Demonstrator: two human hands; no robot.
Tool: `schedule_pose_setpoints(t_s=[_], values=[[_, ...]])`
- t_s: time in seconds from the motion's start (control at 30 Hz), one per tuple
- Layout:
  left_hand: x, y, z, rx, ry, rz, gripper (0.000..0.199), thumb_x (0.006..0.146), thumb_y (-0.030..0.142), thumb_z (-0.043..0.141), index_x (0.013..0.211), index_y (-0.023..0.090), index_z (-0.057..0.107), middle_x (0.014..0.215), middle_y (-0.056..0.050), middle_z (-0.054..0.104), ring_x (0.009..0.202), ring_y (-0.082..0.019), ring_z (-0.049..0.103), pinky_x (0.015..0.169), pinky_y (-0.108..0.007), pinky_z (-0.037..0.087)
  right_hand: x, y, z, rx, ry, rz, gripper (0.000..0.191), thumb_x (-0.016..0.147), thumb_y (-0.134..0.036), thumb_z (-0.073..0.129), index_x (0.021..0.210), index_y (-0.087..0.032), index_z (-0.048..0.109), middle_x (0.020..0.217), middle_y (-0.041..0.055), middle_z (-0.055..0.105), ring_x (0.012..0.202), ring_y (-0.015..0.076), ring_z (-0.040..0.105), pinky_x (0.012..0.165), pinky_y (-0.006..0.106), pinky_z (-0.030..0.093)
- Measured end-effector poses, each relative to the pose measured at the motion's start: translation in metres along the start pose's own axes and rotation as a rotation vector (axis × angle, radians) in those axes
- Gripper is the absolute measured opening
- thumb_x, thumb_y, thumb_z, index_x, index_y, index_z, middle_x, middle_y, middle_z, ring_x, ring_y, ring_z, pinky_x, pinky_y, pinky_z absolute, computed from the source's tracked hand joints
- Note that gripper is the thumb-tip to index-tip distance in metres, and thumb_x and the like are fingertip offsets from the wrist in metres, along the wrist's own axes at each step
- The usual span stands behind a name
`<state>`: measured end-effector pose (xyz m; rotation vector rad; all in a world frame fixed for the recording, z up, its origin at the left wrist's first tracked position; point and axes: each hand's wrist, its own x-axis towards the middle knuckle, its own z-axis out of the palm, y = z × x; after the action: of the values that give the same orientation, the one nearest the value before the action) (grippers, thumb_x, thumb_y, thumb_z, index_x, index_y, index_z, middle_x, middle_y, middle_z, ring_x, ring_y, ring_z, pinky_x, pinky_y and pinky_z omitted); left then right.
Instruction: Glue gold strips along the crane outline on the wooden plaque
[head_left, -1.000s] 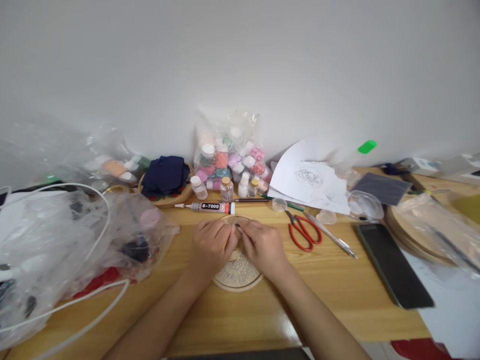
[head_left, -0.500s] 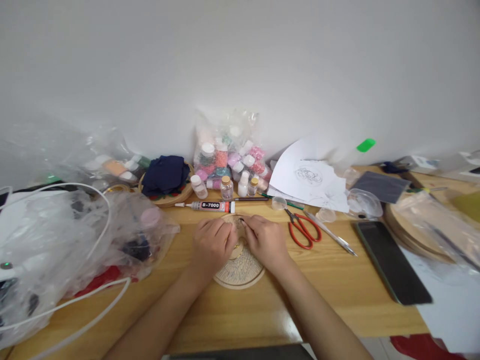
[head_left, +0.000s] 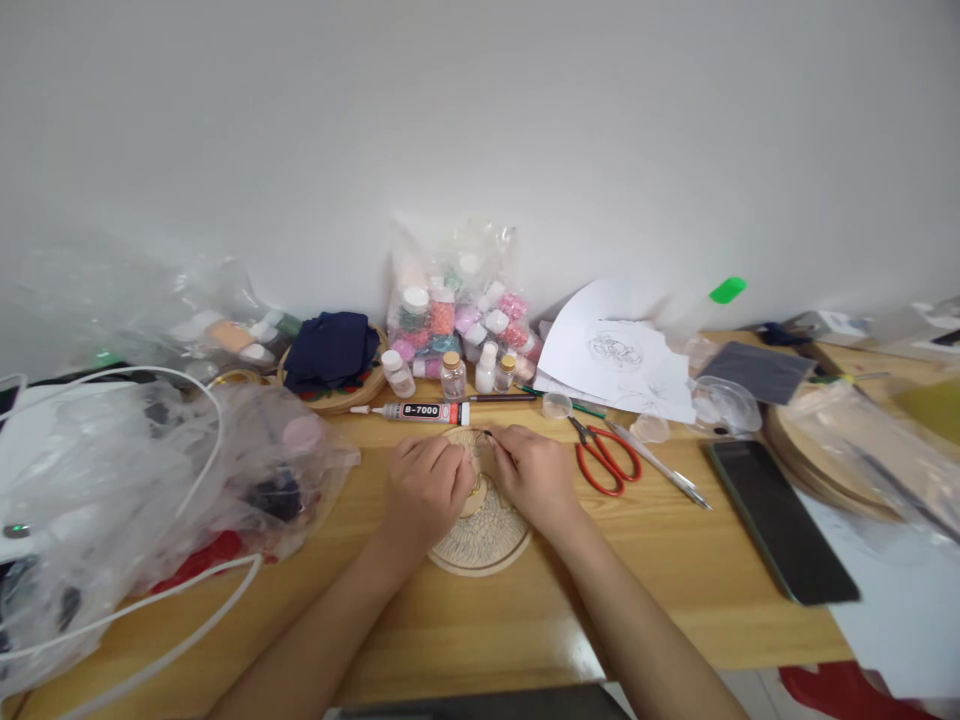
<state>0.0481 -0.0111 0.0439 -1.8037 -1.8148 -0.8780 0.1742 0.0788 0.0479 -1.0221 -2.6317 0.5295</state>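
A round wooden disc with a fine cracked pattern and a smaller circle in its middle lies flat on the table, partly covered by both hands. My left hand rests on the disc's left side, fingers curled; what they hold, if anything, is hidden. Over the disc's upper right, my right hand is closed in a pinch, and a tiny dark piece shows at its fingertips, too small to name. Just behind the hands lies a B-7000 glue tube.
Small bottles and a bag of bead jars stand at the back. Red-handled scissors, a pen and a phone lie to the right. Plastic bags and a white cable crowd the left.
My right hand has shifted slightly to the right, its fingertips moving with the dark piece. My left hand stays nearly where it was.
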Motion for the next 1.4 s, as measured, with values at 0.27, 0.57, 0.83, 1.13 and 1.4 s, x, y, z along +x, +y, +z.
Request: schedule_pose_setpoints(t_s=[0.27, 0.57, 0.83, 1.13, 1.4], values=[[0.0002, 0.0009, -0.0015, -0.011, -0.003, 0.003, 0.029, 0.087, 0.010, 0.045, 0.060, 0.020, 0.044, 0.054, 0.001, 0.047, 0.055, -0.015, 0.044, 0.059, -0.031, 0.035, 0.0021, 0.0006, -0.0033, -0.022, -0.007, 0.022, 0.025, 0.091, -0.020, 0.044, 0.086, -0.017, 0.069, 0.078, 0.0060, 0.069, 0.070, 0.0174, 0.063, 0.058, 0.026, 0.031], [0.0012, 0.0020, -0.0038, -0.021, 0.012, 0.001, 0.030, 0.087, 0.009, 0.046, 0.059, 0.020, 0.043, 0.053, 0.003, 0.045, 0.053, -0.014, 0.043, 0.059, -0.030, 0.034, 0.0024, 0.0014, -0.0059, -0.022, -0.022, 0.049, 0.025, 0.091, -0.021, 0.045, 0.088, -0.017, 0.069, 0.080, 0.0065, 0.070, 0.071, 0.0181, 0.063, 0.057, 0.027, 0.030], [0.0007, 0.0019, -0.0042, -0.024, 0.016, -0.003, 0.029, 0.086, 0.009, 0.047, 0.059, 0.020, 0.043, 0.054, 0.002, 0.047, 0.055, -0.014, 0.045, 0.060, -0.031, 0.036, 0.0038, 0.0012, -0.0070, -0.032, -0.034, 0.060, 0.024, 0.091, -0.020, 0.044, 0.087, -0.017, 0.068, 0.081, 0.0063, 0.070, 0.073, 0.0180, 0.063, 0.058, 0.026, 0.031], [0.0003, 0.0020, -0.0050, -0.018, 0.028, 0.008, 0.030, 0.086, 0.010, 0.046, 0.059, 0.020, 0.043, 0.053, 0.002, 0.047, 0.054, -0.014, 0.044, 0.059, -0.031, 0.035, 0.0033, 0.0016, -0.0067, -0.029, -0.032, 0.071, 0.025, 0.091, -0.021, 0.045, 0.086, -0.016, 0.069, 0.080, 0.0064, 0.070, 0.072, 0.0176, 0.063, 0.058, 0.026, 0.030], [0.0022, 0.0028, -0.0062, -0.028, 0.048, 0.017, 0.029, 0.085, 0.009, 0.047, 0.059, 0.020, 0.044, 0.053, 0.002, 0.047, 0.053, -0.014, 0.045, 0.058, -0.031, 0.036, 0.0044, 0.0027, -0.0080, -0.038, -0.012, 0.064, 0.026, 0.092, -0.022, 0.044, 0.085, -0.017, 0.069, 0.079, 0.0059, 0.070, 0.070, 0.0167, 0.062, 0.056, 0.027, 0.028]])
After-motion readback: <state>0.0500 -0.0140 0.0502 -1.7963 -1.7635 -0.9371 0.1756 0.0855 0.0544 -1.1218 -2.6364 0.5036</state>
